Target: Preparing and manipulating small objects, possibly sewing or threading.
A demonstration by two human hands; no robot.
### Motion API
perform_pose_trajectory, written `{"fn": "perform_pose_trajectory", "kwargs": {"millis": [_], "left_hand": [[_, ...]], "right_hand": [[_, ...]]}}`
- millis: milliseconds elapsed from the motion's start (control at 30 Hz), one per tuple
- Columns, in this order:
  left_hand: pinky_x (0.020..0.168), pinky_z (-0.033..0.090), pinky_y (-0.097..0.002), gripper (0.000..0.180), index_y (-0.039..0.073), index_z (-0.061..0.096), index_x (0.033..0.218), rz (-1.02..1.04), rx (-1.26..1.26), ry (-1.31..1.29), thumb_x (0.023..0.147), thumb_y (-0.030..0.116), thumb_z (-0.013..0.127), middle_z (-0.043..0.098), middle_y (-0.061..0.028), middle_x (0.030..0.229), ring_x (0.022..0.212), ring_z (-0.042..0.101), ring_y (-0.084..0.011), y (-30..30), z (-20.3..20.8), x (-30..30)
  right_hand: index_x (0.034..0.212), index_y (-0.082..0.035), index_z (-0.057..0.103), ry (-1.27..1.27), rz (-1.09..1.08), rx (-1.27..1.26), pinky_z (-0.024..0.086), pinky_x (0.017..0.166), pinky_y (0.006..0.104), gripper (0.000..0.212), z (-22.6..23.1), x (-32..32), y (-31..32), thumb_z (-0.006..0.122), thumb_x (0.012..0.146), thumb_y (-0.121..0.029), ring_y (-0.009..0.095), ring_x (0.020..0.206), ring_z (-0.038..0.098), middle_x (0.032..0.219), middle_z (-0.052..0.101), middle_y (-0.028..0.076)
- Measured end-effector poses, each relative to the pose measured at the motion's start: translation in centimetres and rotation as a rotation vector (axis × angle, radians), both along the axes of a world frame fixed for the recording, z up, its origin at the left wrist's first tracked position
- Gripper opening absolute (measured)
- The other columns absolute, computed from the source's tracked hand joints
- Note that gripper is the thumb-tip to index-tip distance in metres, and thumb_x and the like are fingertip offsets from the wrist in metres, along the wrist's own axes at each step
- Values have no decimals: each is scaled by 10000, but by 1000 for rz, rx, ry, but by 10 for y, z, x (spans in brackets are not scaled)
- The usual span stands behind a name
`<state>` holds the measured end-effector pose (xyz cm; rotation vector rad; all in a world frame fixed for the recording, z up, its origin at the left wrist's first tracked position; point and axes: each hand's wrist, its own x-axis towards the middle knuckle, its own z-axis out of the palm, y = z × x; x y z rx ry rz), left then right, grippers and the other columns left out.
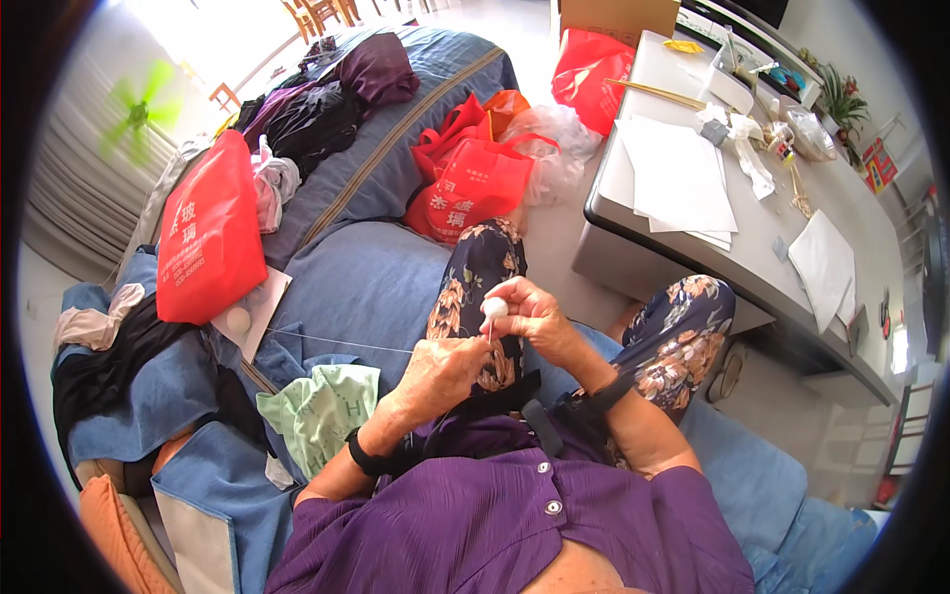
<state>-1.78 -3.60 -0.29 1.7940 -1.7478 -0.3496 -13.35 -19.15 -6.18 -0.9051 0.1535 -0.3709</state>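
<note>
- The right hand [534, 317] has its fingertips clamped on a white ball [495, 308]; they cover part of it, so its full outline is hidden.
- The ball is above the lap, in front of the trousers [475, 267].
- The left hand [445, 371] is just below, its fingers curled in; its back hides the fingertips, so I cannot tell what they clamp.
- A thin reddish strand [491, 332] shows between ball and left hand, too fine to identify; its lower end is lost at the fingers.
- A pale thread [341, 343] runs from the left hand toward a white card [269, 315]; where it ends at either side is hard to follow.
- On the card, a round pale thing [238, 320] is blurred; a red bag [210, 233] covers part of the card.
- The green cloth [322, 411] is bunched, its folds breaking up the print.
- The fan [139, 114] is a green smear.
- The carton [618, 18] is cut off by the upper edge.
- Small items crowd the table [821, 213], some hard to tell apart.
- The shirt [495, 505] runs out of view below.
</note>
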Motion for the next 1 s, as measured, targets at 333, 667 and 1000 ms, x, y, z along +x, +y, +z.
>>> {"fn": "perform_pose_trajectory", "kwargs": {"millis": [333,667,1000], "left_hand": [[536,465,-310,50,17,633,809,173,-146,3,827,58,611,606,-107,642,568,612,-223,-14,-4,34],[500,461,-242,82,5,645,855,322,-8,491,852,87,641,623,-43,620,544,584,-90,-6,-24,23],[551,496,-326,78,15,614,920,113,-17,167,857,30,569,633,-100,677,594,639,-232,9,-25,10]], "right_hand": [[1126,13,572,-48,142,-940,506,782,263,332,2,3,9,599,800,68,156,853,601,959,586,74],[1138,24,536,-35,240,-27,555,722,304,343,7,-5,3,668,849,-105,172,801,645,965,635,123],[1117,-3,508,-92,-10,189,546,804,357,273,6,2,0,616,879,-81,226,931,629,1059,608,160]]}}
